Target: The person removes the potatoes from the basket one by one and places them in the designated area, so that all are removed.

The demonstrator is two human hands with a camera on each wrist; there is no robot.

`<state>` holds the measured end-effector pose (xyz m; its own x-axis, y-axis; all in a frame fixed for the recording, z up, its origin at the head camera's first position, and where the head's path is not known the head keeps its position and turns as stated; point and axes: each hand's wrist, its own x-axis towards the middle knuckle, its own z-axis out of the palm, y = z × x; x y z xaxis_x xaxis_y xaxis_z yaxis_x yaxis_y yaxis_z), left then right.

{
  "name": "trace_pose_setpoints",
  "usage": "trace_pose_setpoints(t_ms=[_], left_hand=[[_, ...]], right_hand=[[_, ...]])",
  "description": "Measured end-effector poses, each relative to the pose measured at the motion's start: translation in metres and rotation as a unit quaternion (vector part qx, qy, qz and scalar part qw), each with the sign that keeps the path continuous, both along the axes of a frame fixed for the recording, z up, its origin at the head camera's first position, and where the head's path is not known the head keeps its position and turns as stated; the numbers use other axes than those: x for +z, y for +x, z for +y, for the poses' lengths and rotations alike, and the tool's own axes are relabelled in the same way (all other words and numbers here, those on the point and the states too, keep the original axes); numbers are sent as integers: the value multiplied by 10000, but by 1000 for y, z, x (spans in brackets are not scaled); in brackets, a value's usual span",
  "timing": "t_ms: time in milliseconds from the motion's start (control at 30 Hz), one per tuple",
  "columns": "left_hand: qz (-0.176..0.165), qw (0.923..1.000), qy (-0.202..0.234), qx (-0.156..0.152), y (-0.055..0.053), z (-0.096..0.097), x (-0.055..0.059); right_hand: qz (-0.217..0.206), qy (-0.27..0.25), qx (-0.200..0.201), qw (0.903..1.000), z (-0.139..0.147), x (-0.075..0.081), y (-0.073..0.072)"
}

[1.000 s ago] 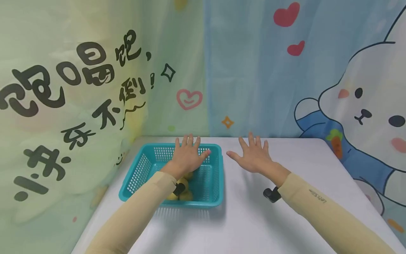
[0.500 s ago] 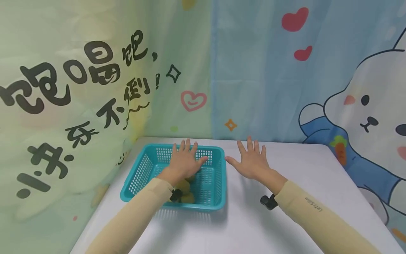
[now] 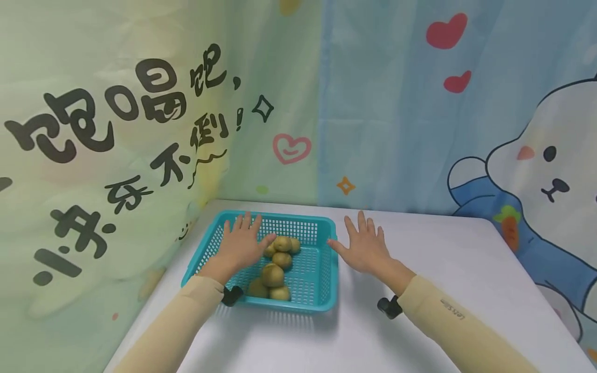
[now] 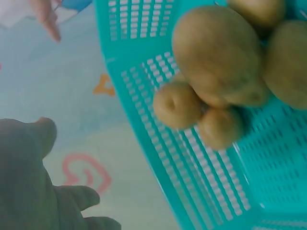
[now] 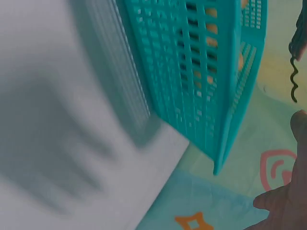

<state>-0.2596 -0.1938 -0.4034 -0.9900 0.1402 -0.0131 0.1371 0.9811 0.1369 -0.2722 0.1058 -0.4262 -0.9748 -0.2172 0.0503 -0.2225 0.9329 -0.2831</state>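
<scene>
Both my hands flat, no grip: left (image 3: 240, 243) over the basket (image 3: 322, 290) by the tabletop's far-left corner, right (image 3: 366, 248) just beside its rim.

A teal basket (image 3: 326, 269) with perforated, grid-patterned walls holds brownish-green kiwifruit (image 3: 272, 274) on a plain white table (image 3: 443, 269). Both arms wear beige sleeves (image 3: 448, 316), the right one printed with small dark lettering. Behind, a pale green backdrop (image 3: 116, 155) carries bold black characters and a pink heart outline, while a light blue backdrop (image 3: 396, 129) shows red hearts, an orange star and a white cartoon rabbit (image 3: 545, 171) outlined in dark blue.
</scene>
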Motion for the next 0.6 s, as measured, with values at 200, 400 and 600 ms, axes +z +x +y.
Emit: trace_pose_setpoints(t_ms=[200, 400, 600], left_hand=[[-53, 9984, 332, 445, 27, -45, -4], [-135, 9929, 642, 993, 47, -76, -26], [28, 9857, 990, 1361, 51, -96, -49]], right_hand=[[323, -601, 460, 9966, -17, -16, 8], [630, -1504, 828, 9831, -35, -29, 17], [533, -2249, 1193, 9656, -57, -37, 28]])
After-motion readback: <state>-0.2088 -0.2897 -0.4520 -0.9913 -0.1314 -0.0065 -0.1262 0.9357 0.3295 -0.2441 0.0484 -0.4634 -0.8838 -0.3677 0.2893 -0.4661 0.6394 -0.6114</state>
